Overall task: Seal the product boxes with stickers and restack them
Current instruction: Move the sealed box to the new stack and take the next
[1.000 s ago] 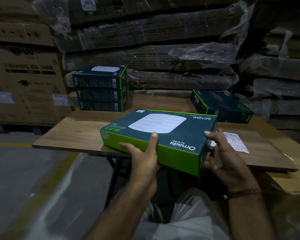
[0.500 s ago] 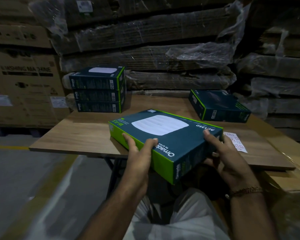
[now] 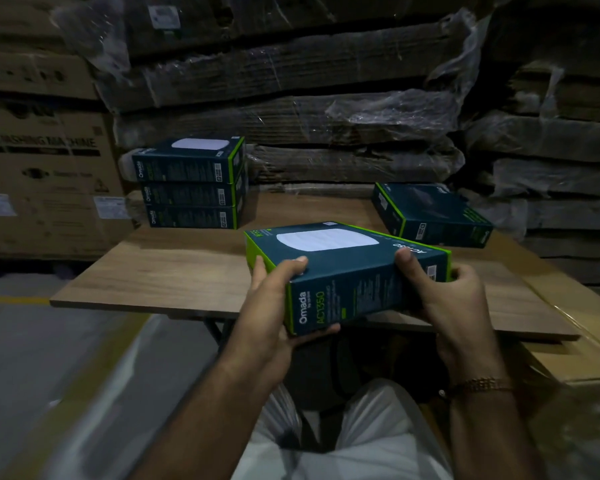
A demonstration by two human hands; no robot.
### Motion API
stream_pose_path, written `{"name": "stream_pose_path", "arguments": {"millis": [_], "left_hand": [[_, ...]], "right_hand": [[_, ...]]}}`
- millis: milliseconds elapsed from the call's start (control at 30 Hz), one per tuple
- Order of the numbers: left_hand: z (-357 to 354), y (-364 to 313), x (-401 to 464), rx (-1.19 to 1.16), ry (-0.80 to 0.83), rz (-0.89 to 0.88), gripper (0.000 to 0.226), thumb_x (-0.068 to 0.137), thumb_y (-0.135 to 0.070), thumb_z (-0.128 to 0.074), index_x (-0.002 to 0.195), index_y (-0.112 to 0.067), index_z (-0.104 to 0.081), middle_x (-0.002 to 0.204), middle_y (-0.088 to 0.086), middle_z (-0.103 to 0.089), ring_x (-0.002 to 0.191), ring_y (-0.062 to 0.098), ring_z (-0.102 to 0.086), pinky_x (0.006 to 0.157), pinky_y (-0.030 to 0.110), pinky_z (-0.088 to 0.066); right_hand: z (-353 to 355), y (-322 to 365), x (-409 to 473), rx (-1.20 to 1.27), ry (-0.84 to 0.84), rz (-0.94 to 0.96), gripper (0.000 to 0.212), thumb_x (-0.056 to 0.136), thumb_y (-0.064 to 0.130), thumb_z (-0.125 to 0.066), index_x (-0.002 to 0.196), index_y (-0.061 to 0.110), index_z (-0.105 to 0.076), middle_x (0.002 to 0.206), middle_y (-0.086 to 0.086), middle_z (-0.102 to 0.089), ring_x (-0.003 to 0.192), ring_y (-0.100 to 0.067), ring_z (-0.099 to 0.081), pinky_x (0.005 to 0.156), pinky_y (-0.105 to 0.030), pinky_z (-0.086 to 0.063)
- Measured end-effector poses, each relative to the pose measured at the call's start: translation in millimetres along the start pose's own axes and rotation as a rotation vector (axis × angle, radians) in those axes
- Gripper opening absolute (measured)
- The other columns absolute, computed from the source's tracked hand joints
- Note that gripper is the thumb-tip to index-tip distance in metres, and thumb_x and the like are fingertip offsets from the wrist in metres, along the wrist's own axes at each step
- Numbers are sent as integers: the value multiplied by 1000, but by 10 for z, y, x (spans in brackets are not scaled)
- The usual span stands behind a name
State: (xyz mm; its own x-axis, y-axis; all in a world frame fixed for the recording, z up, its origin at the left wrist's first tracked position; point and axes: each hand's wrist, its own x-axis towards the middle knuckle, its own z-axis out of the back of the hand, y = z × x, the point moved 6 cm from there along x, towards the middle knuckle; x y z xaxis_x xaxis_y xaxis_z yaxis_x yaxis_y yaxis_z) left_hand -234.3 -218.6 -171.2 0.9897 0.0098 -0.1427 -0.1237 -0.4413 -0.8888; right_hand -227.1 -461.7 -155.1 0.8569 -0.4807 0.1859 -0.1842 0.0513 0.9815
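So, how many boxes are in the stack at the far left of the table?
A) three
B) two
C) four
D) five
A: the stack on the wooden table shows three dark boxes, one on top of another, while both hands hold a fourth box nearer the camera.

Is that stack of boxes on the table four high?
No, the stack at the table's far left corner is three boxes high.

Place: warehouse
Evidence: shrink-wrapped flat cardboard stacks behind; big washing-machine carton at left; concrete floor w/ yellow line; folding table.
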Motion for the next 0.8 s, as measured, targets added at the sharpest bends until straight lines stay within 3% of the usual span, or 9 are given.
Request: {"name": "stream_pose_path", "arguments": {"millis": [133, 200, 300, 400, 500, 533, 600, 667, 800], "left_hand": [[87, -139, 158, 19, 23, 49, 41, 99, -34, -63, 139, -22, -62, 120, 16, -78, 88, 32, -78, 59, 45, -64], [107, -188, 193, 34, 9, 29, 41, 100, -37, -62, 136, -18, -64, 109, 14, -79, 85, 31, -77, 57, 44, -63], [132, -184, 209, 42, -40, -54, 45, 103, -52, -54, 130, -20, -72, 109, 10, -81, 90, 30, -77, 64, 40, -60], [162, -166, 123, 82, -83, -190, 62, 103, -74, -42, 131, -29, -74, 119, 5, -80, 110, 26, -77, 91, 48, -61], [207, -213, 14, 162, -138, -355, 50, 100, -75, -40, 118, -42, -73, 117, -14, -80, 114, 9, -75, 104, 41, -57], [219, -231, -10, 199, -154, -399, 50, 98, -76, -42, 120, -42, -71, 120, -17, -79, 117, 5, -72, 107, 39, -55], [234, -224, -6, 276, -160, -460, 74, 90, -89, -48, 143, -39, -63, 139, -13, -71, 133, 7, -64, 118, 43, -49], [260, -217, 10, 304, -152, -494, 88, 83, -94, -52, 152, -39, -55, 144, -9, -68, 136, 10, -62, 118, 48, -48], [320, -255, 79, 269, -111, -474, 70, 95, -77, -55, 150, -34, -58, 135, -4, -73, 128, 15, -68, 113, 53, -53]], "right_hand": [[40, 112, -45, -227, 72, 182, 91, 62, 69, -84, 141, 35, -51, 114, 27, -59, 100, 1, -65, 81, -39, -65], [-10, 147, -81, -291, 164, 263, 93, 68, 68, -81, 151, 51, -42, 118, 38, -49, 109, -3, -66, 86, -41, -64], [-38, 115, -59, -304, 194, 293, 76, 67, 73, -81, 137, 61, -53, 120, 25, -64, 100, -23, -76, 81, -50, -66], [-56, 62, -38, -266, 183, 282, 62, 66, 71, -86, 120, 54, -62, 116, 11, -71, 86, -25, -78, 77, -53, -66], [-51, 27, -45, -248, 153, 285, 63, 62, 69, -90, 118, 50, -66, 114, 16, -70, 95, -18, -77, 77, -49, -66], [-59, 14, -56, -241, 152, 281, 64, 62, 68, -90, 118, 50, -66, 113, 17, -69, 97, -16, -76, 77, -48, -66], [-85, 4, -72, -241, 146, 278, 63, 63, 69, -90, 118, 51, -65, 112, 18, -70, 97, -14, -76, 78, -49, -66], [-110, 4, -77, -237, 142, 280, 62, 65, 69, -90, 118, 52, -65, 111, 18, -72, 95, -18, -76, 80, -52, -65], [-158, -32, -68, -230, 161, 269, 60, 71, 62, -91, 123, 50, -64, 111, 20, -72, 94, -23, -77, 84, -55, -64]]}}
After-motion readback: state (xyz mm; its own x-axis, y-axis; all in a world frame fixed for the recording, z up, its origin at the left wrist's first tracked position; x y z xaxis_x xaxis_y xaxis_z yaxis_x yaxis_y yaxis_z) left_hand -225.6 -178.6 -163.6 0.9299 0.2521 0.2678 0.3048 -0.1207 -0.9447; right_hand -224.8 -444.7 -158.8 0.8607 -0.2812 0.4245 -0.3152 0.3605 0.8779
